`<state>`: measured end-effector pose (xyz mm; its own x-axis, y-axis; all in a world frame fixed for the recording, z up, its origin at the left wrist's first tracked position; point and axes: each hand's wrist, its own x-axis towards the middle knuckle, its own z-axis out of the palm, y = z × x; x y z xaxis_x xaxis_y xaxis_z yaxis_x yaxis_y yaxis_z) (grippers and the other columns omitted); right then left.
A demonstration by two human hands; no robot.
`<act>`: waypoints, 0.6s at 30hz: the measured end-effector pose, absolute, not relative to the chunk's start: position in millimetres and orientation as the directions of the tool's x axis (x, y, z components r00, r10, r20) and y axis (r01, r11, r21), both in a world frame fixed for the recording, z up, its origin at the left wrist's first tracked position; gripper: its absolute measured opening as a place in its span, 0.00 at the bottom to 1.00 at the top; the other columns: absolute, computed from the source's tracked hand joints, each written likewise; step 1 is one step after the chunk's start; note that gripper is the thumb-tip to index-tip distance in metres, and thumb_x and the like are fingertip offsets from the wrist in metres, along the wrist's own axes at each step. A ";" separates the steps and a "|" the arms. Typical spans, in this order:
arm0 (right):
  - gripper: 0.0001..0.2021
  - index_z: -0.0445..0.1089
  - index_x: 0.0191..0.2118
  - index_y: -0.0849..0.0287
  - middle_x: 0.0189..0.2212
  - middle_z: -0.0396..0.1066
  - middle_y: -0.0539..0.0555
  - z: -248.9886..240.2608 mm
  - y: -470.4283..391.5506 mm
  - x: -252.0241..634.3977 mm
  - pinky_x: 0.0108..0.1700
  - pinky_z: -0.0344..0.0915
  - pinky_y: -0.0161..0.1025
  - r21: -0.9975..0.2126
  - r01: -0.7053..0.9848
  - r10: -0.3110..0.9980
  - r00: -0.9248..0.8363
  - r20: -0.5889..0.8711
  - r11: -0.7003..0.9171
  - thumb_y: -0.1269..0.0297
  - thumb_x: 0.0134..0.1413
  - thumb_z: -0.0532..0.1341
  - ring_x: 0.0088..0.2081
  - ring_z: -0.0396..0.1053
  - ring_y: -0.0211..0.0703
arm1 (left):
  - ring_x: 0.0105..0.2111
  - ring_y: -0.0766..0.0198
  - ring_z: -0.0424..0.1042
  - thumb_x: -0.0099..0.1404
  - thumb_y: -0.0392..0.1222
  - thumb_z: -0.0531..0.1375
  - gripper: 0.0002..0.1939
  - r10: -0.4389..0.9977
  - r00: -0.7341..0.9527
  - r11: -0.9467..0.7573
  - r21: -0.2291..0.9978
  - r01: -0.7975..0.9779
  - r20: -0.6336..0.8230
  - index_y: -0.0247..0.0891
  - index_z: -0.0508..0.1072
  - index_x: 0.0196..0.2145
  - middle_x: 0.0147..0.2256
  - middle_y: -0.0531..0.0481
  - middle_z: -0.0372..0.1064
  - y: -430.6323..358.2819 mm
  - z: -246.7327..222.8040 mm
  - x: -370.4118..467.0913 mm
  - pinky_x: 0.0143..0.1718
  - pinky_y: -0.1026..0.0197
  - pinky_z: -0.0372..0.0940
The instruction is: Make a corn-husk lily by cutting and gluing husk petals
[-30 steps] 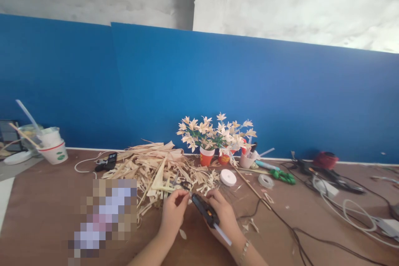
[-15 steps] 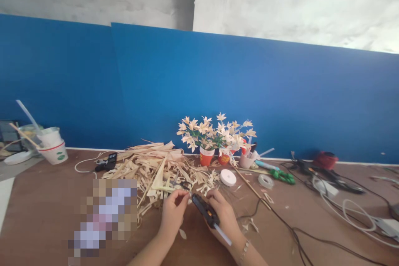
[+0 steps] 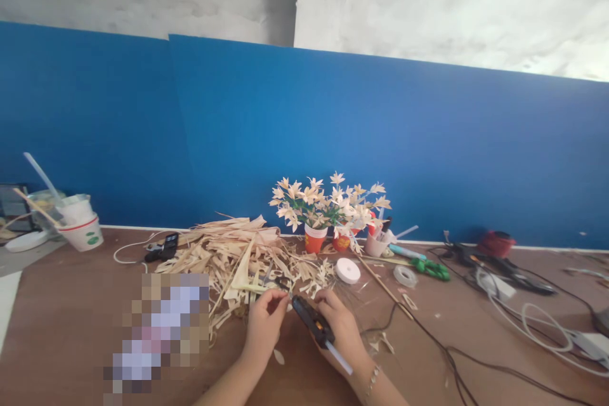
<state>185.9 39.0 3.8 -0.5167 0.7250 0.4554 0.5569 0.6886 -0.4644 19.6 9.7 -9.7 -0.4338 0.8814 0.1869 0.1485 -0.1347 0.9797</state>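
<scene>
Closest to me, my right hand (image 3: pixel 345 330) has its fingers wrapped around a black glue gun (image 3: pixel 311 320), a pale stick jutting from its back and its tip just beside my left hand (image 3: pixel 264 323). The left thumb and forefinger are pinched narrow; what sits between them is too small for me to tell. A pale petal-like flake (image 3: pixel 279 356) lies between my forearms, and left of them something pixelated (image 3: pixel 157 330) is unreadable. From behind my right hand a dark cord (image 3: pixel 431 336) runs off right. Just beyond the left hand, a heap of dry husks (image 3: pixel 238 247) crowds the way, with a white spool (image 3: pixel 347 271) and a tape roll (image 3: pixel 405 276) to its right. Farther back, pale flowers (image 3: pixel 314 193) stand in a red cup (image 3: pixel 315 242) before a blue panel (image 3: pixel 285 120).
</scene>
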 end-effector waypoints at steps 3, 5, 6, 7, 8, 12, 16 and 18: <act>0.03 0.64 0.27 0.58 0.34 0.64 0.53 6.3 38.0 185.9 0.32 0.60 0.32 -0.461 0.562 0.727 -0.516 0.453 0.687 0.72 0.44 0.55 0.31 0.65 0.38 | 0.25 0.62 0.69 0.53 0.45 0.59 0.09 0.883 -0.431 -0.132 0.979 0.153 0.186 0.37 0.73 0.25 0.23 0.51 0.71 8.6 -8.5 19.5 0.29 0.61 0.65; 0.03 0.64 0.27 0.58 0.33 0.64 0.53 8.1 37.3 185.8 0.32 0.60 0.32 -0.462 0.562 0.728 -0.521 0.446 0.686 0.72 0.45 0.55 0.31 0.65 0.38 | 0.25 0.62 0.69 0.53 0.45 0.58 0.09 0.884 -0.427 -0.135 0.979 0.154 0.189 0.36 0.73 0.25 0.23 0.51 0.71 7.9 -7.2 19.4 0.30 0.61 0.64; 0.03 0.64 0.26 0.58 0.33 0.64 0.53 8.7 37.0 185.7 0.32 0.60 0.32 -0.465 0.562 0.730 -0.523 0.441 0.684 0.72 0.45 0.55 0.31 0.65 0.38 | 0.25 0.62 0.69 0.53 0.44 0.58 0.09 0.885 -0.426 -0.135 0.979 0.153 0.189 0.36 0.72 0.25 0.23 0.51 0.71 7.7 -6.5 19.3 0.30 0.61 0.65; 0.03 0.64 0.26 0.58 0.33 0.64 0.53 9.0 36.9 185.6 0.32 0.60 0.32 -0.468 0.564 0.733 -0.522 0.436 0.680 0.72 0.45 0.55 0.31 0.65 0.38 | 0.26 0.62 0.69 0.53 0.44 0.58 0.08 0.885 -0.425 -0.136 0.979 0.152 0.189 0.36 0.72 0.25 0.23 0.51 0.71 7.7 -5.9 19.3 0.30 0.61 0.65; 0.03 0.64 0.27 0.58 0.33 0.64 0.53 9.0 36.8 185.6 0.32 0.60 0.32 -0.472 0.566 0.737 -0.520 0.432 0.676 0.72 0.45 0.55 0.31 0.66 0.38 | 0.25 0.62 0.69 0.53 0.44 0.58 0.08 0.885 -0.425 -0.137 0.979 0.152 0.190 0.37 0.72 0.25 0.23 0.51 0.71 7.7 -5.4 19.3 0.30 0.61 0.65; 0.03 0.64 0.27 0.58 0.34 0.64 0.53 7.2 37.7 186.3 0.33 0.61 0.32 -0.478 0.558 0.735 -0.520 0.435 0.678 0.73 0.44 0.55 0.32 0.66 0.39 | 0.25 0.62 0.69 0.53 0.45 0.59 0.09 0.882 -0.431 -0.138 0.979 0.150 0.190 0.36 0.73 0.25 0.22 0.51 0.71 8.4 -5.3 19.4 0.29 0.61 0.65; 0.03 0.63 0.26 0.58 0.33 0.64 0.53 7.4 38.1 186.5 0.33 0.61 0.32 -0.477 0.546 0.725 -0.520 0.452 0.689 0.73 0.44 0.55 0.32 0.66 0.38 | 0.25 0.62 0.69 0.54 0.45 0.58 0.10 0.885 -0.424 -0.138 0.978 0.154 0.192 0.36 0.73 0.25 0.22 0.52 0.71 8.3 -6.9 19.2 0.29 0.62 0.65; 0.04 0.64 0.26 0.58 0.33 0.64 0.53 8.1 38.0 186.1 0.33 0.60 0.32 -0.476 0.550 0.727 -0.518 0.451 0.686 0.73 0.44 0.55 0.31 0.66 0.38 | 0.25 0.62 0.69 0.54 0.45 0.58 0.10 0.886 -0.420 -0.141 0.977 0.160 0.197 0.36 0.73 0.25 0.22 0.52 0.71 8.0 -6.8 18.9 0.29 0.62 0.65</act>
